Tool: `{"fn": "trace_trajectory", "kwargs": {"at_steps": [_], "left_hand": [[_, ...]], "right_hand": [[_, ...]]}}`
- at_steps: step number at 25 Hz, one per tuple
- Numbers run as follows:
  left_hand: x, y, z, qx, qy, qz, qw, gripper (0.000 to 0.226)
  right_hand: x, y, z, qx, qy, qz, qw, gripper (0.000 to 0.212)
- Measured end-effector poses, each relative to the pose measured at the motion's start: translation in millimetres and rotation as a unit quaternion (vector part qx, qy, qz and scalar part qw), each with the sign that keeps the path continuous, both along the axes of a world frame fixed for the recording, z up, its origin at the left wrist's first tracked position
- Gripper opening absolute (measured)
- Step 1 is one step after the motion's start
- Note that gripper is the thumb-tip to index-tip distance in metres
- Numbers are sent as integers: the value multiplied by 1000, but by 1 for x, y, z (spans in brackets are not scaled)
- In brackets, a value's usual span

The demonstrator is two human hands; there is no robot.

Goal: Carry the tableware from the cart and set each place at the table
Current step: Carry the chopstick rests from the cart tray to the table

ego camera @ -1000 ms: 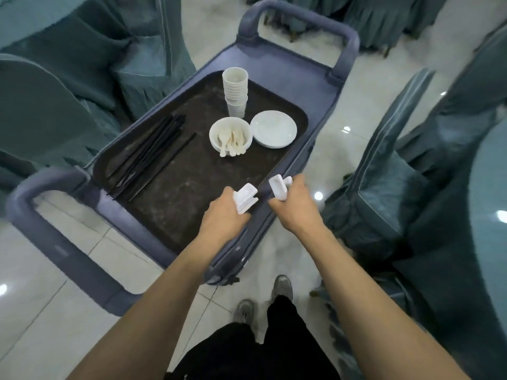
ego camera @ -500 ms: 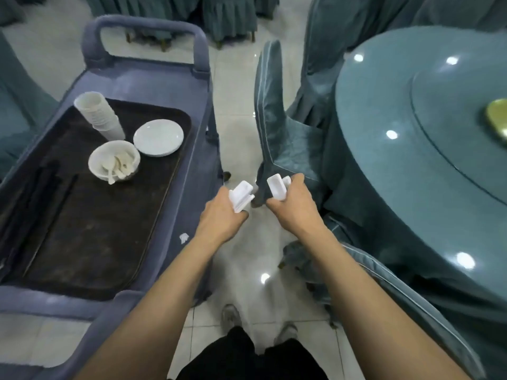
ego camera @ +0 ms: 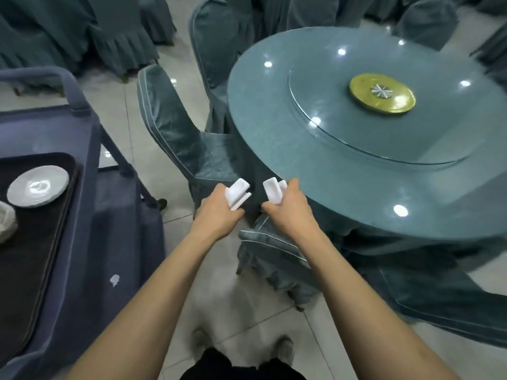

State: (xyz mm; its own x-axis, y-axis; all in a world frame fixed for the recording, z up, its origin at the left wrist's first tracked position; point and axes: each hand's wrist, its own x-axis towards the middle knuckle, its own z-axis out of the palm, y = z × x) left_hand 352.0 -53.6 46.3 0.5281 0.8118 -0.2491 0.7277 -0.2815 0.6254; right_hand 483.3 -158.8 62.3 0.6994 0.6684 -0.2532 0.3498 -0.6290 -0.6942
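A white tableware stack (ego camera: 237, 193) is gripped by the curled fingers of the left hand (ego camera: 219, 213), and a second white stack (ego camera: 272, 192) by those of the right hand (ego camera: 291, 212), both held at the round desk's (ego camera: 343, 176) near rim. The cart (ego camera: 115, 220) with a white plate (ego camera: 37, 185) is seen left of the desk.

Looking forward and steeply down from head height through a wide-angle lens, taking in the cart (ego camera: 55, 127) at left and the round table (ego camera: 274, 149) at right, near both.
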Motion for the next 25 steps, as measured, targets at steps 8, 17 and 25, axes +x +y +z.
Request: {"fn": "trace_trajectory", "kwargs": {"at_steps": [8,17,25], "left_hand": [[100,-81,6,3,-1,-58,998,30],[198,-124,-6,-9,17,-126,992,33],[295,-112,-18,-24,21,-185,982,36]], "right_hand": [[89,-97,-5,-3,5,-48,999,54],[176,-162,-20,-16,15,-130,991,59],[250,-165,-24,-47,27,-195,979,52]]}}
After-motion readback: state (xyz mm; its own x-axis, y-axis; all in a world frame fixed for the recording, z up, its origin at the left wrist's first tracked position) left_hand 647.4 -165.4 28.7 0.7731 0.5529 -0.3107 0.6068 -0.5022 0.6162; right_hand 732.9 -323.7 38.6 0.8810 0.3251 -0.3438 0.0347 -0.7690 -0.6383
